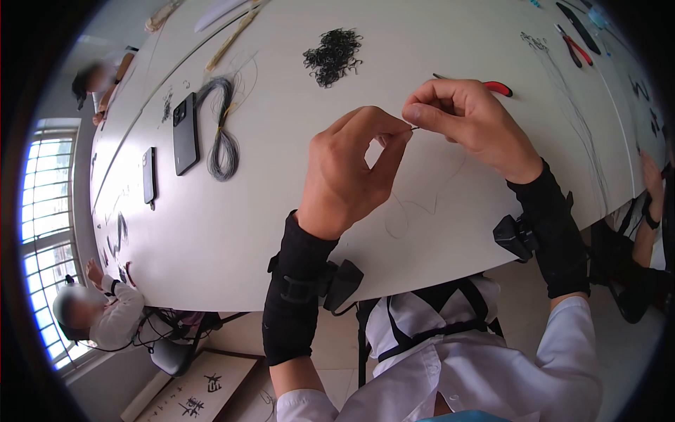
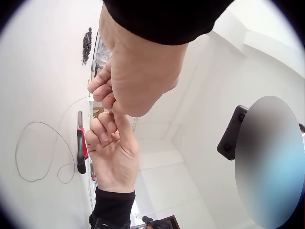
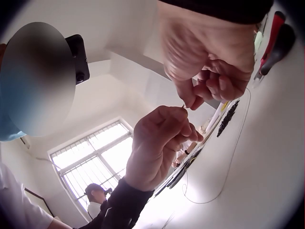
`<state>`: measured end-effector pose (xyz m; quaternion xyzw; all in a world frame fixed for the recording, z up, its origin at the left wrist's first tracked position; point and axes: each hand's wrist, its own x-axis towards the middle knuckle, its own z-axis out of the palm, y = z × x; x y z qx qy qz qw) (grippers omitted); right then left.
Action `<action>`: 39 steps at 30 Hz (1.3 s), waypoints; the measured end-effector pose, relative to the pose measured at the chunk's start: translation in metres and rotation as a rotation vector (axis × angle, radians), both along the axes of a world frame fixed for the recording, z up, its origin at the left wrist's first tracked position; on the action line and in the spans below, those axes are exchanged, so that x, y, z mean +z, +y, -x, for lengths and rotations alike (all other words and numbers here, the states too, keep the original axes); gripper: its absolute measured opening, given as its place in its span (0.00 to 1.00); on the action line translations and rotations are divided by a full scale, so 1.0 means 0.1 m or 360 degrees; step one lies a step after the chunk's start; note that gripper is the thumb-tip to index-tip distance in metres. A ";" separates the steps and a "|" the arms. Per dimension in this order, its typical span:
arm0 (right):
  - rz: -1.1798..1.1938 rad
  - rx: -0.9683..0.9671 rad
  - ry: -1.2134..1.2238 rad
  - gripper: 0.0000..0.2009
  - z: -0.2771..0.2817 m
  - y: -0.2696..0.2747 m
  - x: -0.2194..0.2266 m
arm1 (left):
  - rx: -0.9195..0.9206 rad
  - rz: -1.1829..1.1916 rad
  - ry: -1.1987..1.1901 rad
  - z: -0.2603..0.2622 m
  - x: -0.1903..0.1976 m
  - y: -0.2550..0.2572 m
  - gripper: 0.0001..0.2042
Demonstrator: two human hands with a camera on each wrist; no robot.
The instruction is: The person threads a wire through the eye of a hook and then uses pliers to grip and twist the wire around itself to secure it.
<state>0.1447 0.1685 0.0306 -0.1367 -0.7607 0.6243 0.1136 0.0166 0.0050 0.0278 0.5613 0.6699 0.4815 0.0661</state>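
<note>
Above a white table [image 1: 267,91], the left hand [image 1: 349,165] and right hand [image 1: 470,121] pinch closed on one tiny dark piece [image 1: 415,129] between them. Likely stiff, nearly weightless and easily dropped, it seems best held by its ends.

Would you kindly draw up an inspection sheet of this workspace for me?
Surface: smooth white table.
Job's things: tiny dark sliver, too small to identify; thin grey line looping on the table; heap of small black hooked pieces.
Clutter: large dark rectangular phone; smaller dark rectangular phone; tied bundle of grey line; red-and-black-handled pliers.
Hands: bare left hand and bare right hand, close together, both apparently pinching at the sliver.
Cables: short black cable below the black left wrist camera.
Surroundings: barred window; other people around the table.
</note>
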 end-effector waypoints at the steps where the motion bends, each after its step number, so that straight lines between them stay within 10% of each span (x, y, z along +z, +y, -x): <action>1: 0.0016 0.0000 -0.0047 0.13 0.00 -0.01 0.03 | 0.0011 -0.0015 -0.0002 0.00 0.00 0.00 0.05; 18: 0.0071 0.0119 -0.0227 0.10 -0.03 -0.04 0.14 | 0.0291 -0.0194 -0.0350 -0.07 -0.11 0.06 0.06; 24: 0.0235 -0.0048 0.0325 0.15 0.04 -0.13 -0.14 | 0.0255 -0.0266 -0.0765 -0.09 -0.10 0.09 0.05; 30: 0.0913 0.0123 0.0007 0.17 0.00 -0.24 0.08 | 0.0186 -0.0303 -0.1114 -0.10 -0.14 0.09 0.05; 39: 0.0461 -0.0053 -0.0081 0.14 0.01 -0.26 0.09 | 0.0189 -0.0311 -0.1558 -0.12 -0.19 0.11 0.06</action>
